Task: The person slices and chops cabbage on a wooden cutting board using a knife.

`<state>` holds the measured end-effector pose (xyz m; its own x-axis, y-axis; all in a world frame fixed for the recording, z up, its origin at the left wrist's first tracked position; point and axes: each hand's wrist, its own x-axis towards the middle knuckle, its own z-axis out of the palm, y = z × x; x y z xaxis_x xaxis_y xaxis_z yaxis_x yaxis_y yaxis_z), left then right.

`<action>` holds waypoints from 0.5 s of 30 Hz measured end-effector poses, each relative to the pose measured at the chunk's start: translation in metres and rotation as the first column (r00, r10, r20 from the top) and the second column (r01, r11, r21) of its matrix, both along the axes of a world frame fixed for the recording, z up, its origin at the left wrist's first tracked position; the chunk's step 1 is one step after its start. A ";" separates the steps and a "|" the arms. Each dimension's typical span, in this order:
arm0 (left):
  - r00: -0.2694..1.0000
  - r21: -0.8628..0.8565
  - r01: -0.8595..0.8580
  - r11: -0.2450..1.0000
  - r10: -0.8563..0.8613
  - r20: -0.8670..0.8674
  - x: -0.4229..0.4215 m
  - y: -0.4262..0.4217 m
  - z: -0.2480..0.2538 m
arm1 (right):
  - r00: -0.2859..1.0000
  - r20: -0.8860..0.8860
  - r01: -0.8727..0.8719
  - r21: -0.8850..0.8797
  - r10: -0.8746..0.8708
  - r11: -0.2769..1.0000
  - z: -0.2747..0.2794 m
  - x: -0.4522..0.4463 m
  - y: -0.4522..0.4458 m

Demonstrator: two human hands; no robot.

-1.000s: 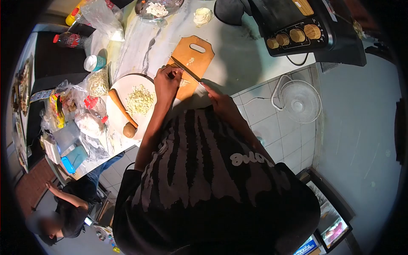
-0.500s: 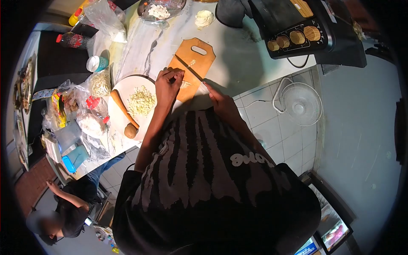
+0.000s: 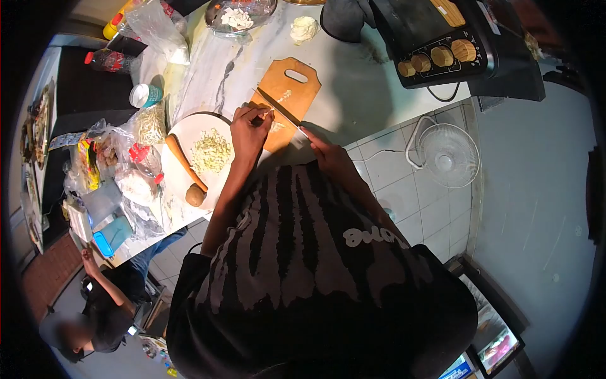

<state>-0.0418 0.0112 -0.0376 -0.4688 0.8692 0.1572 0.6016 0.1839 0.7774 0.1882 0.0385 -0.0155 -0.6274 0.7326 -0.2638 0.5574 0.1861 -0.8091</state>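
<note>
My right hand (image 3: 324,148) grips a knife (image 3: 281,108) by its handle, its blade slanting over the wooden cutting board (image 3: 304,90). My left hand (image 3: 251,123) is closed in a pinch at the board's left edge, close to the blade. Something small and pale shows at those fingertips, too small to name. Small pale chopped bits (image 3: 285,96) lie on the board beyond the blade, and more lie on the near side. Left of my left forearm, a white plate (image 3: 181,124) holds chopped pale-green pieces (image 3: 211,151), a carrot (image 3: 185,162) and a brown round vegetable (image 3: 194,196).
Bags, a cola bottle (image 3: 107,60), a teal-labelled jar (image 3: 145,95) and a blue-lidded container (image 3: 103,244) crowd the left. A pale vegetable head (image 3: 304,30) and a metal tray (image 3: 212,20) stand behind the board. A fan (image 3: 447,155) is right; another person (image 3: 107,303) sits lower left.
The knife has shifted slightly toward me and to the left, showing more bits beyond its blade. My left fingers have moved slightly. The other person's hand has risen toward the table.
</note>
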 end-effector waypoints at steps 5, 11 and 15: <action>0.999 -0.059 -0.037 0.998 0.039 0.021 0.003 0.001 0.002 | 0.999 -0.037 0.004 0.048 -0.002 0.999 -0.010 0.003 -0.003; 0.998 -0.092 -0.034 0.995 0.038 0.043 0.000 0.001 0.002 | 1.000 -0.008 0.004 -0.030 -0.004 1.000 0.006 -0.001 0.000; 0.999 -0.077 -0.016 0.997 0.018 0.036 -0.001 0.000 0.000 | 0.995 0.100 0.008 0.026 -0.010 1.000 0.007 -0.002 -0.003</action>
<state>-0.0429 0.0107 -0.0377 -0.4877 0.8699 0.0732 0.5696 0.2535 0.7818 0.1863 0.0354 -0.0084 -0.5923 0.7452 -0.3063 0.6371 0.2005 -0.7443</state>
